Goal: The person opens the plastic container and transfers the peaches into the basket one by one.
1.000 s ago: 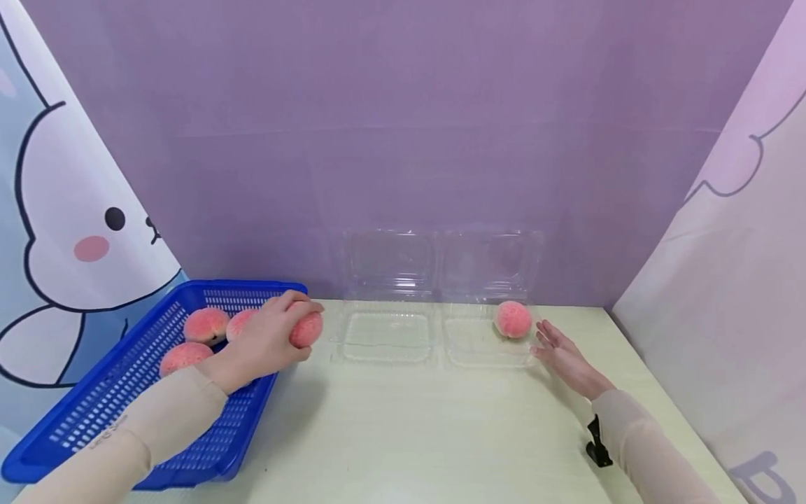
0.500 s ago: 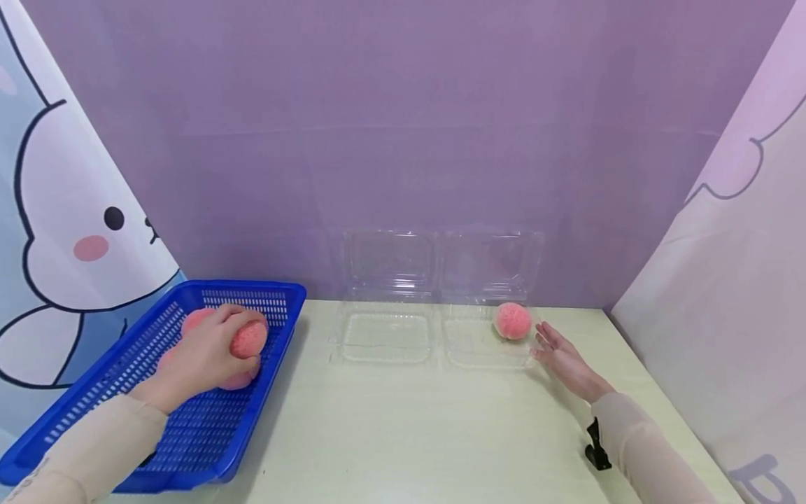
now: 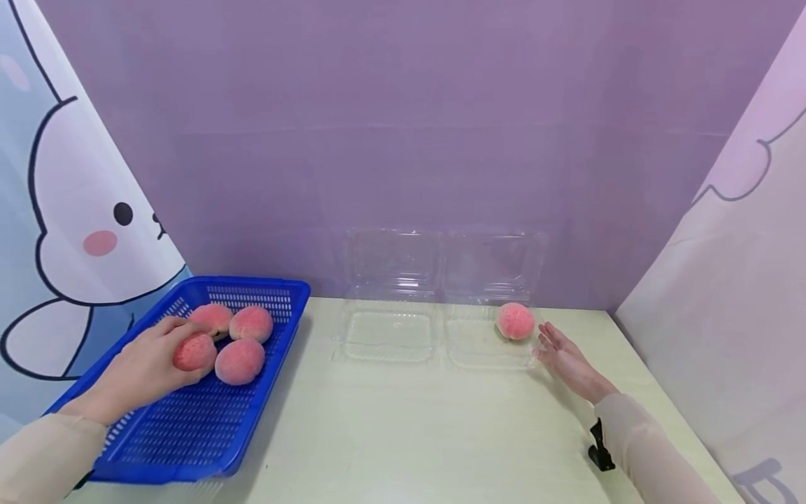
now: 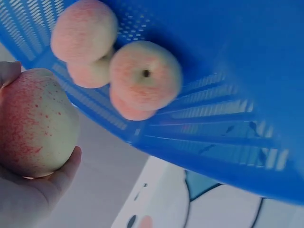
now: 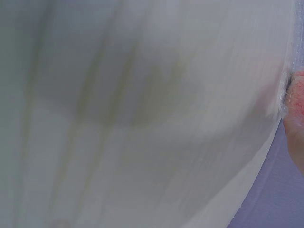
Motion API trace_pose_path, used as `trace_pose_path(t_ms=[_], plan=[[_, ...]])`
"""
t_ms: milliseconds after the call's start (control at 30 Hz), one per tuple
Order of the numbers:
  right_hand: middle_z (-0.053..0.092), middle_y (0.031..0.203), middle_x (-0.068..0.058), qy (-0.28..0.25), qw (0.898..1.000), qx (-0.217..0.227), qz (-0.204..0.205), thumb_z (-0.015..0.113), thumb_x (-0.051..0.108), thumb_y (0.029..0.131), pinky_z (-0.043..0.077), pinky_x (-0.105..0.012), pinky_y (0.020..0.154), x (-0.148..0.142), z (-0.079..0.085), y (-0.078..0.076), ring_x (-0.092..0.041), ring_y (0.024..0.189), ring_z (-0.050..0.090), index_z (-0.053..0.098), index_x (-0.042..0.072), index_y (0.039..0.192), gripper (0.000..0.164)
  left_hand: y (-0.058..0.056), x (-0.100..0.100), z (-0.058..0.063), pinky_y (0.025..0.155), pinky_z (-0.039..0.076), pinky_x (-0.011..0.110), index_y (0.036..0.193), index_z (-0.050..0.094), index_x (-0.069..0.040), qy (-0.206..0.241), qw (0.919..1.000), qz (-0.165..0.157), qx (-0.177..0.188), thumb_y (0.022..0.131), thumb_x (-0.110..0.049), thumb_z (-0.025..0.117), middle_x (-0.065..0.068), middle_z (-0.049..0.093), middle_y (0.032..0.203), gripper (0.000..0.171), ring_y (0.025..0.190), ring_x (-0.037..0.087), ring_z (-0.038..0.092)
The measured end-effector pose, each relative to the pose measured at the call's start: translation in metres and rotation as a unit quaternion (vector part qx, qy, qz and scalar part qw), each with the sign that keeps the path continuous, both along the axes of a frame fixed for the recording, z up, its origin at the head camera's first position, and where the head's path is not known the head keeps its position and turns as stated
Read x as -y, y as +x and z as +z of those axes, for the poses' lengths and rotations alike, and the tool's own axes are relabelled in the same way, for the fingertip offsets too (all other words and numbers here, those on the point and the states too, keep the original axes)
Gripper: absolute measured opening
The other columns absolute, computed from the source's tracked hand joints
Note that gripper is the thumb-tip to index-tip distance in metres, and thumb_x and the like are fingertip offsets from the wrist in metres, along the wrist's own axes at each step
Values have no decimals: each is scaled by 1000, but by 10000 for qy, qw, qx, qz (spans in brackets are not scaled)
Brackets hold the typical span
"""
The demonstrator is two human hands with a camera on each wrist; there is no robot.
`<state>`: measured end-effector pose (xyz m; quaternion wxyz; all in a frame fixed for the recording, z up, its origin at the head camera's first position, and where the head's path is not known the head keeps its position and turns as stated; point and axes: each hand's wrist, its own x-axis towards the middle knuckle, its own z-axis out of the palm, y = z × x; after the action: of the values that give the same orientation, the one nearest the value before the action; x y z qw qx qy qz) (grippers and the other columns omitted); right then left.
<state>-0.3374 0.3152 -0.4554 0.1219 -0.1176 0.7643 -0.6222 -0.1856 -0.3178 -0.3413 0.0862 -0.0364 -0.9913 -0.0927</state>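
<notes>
Over the blue basket (image 3: 189, 455), my left hand (image 3: 141, 367) holds a pink peach (image 3: 195, 352). In the left wrist view, the fingers and thumb curl round that peach (image 4: 40, 123). More peaches (image 3: 250, 323) lie close by in the basket, with several showing in the left wrist view. At the right, my right hand (image 3: 573, 364) has its fingers extended beside the right-hand clear plastic clamshell box (image 3: 466, 350); contact cannot be told. One peach (image 3: 516, 321) sits in that box's right back corner. The right wrist view shows only a sliver of the hand (image 5: 295, 142).
A second clear clamshell box (image 3: 390, 339) stands left of the first, its lid raised against the purple backdrop (image 3: 403, 140). Printed cloth panels (image 3: 743, 315) border both sides of the pale table (image 3: 403, 427). A black strap (image 3: 600, 448) hangs at the right sleeve.
My left hand has moved left from the basket's right rim to over its left part, still holding a peach. The right hand and the boxed peach stay almost in place.
</notes>
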Motion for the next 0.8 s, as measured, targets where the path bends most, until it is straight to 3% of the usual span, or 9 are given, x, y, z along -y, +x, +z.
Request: trace_pose_path(t_ms=[100,267,567,800], plan=[[-13,151,-18,56,10000,1,-3,43,6,94,6,-54,110,0,0,0,-40,138,-8,-16,0,143,77,2,9,-4,75,41,69,128,47,-3,26,9999,34,99,70,-48,72,27,43,121,77,104,49,43],[-14,151,-19,33,10000,42,30,42,4,94,5,-55,110,1,1,1,-41,137,-9,-18,-1,142,76,6,21,-16,73,43,67,127,48,-3,48,9992,49,391,66,-36,78,27,45,118,76,101,50,45],[-13,151,-19,122,9999,16,-1,44,6,94,7,-54,110,2,2,1,-40,137,-8,-16,-1,142,77,12,37,-39,69,44,65,125,49,-3,136,9976,182,655,66,-35,78,30,46,115,73,96,50,49],[-15,151,-19,37,9999,79,52,43,5,94,4,-55,110,3,6,2,-41,137,-10,-18,0,142,78,13,52,-54,71,43,65,130,41,4,265,9939,306,1028,67,-40,76,36,42,118,84,98,51,48]])
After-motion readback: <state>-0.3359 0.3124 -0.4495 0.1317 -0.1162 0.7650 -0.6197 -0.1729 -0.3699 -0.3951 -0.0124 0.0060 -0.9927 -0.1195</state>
